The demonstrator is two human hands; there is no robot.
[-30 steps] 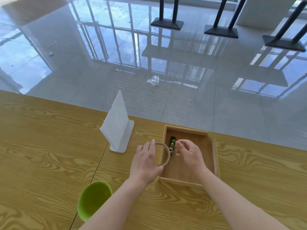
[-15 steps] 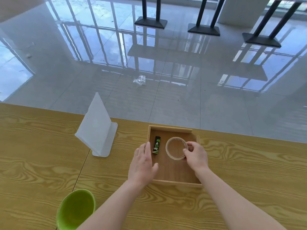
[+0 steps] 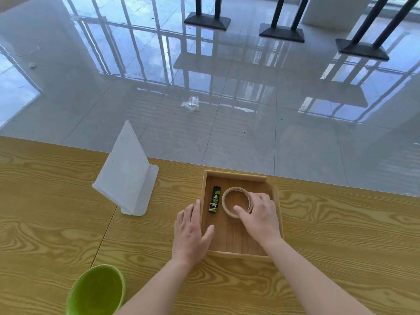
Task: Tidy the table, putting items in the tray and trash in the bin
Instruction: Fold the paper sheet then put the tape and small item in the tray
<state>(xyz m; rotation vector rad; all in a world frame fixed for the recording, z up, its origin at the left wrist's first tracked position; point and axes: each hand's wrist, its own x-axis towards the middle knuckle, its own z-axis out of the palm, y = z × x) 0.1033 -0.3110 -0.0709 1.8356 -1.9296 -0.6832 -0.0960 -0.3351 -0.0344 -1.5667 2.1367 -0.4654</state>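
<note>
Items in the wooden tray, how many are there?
2: a black-and-green lighter by the tray's left wall, and a tape roll just right of it, gripped by the right hand.

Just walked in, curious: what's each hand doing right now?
Left hand: open, fingers straight along the left wall of the tray.
Right hand: fingers grip the tape roll in it.

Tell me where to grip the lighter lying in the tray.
Probably from straight above, pinching the lighter by its two short ends: it lies flat, the left wall of the tray close on one long side, the tape roll close on the other, with bare tray floor beyond both ends.
</note>
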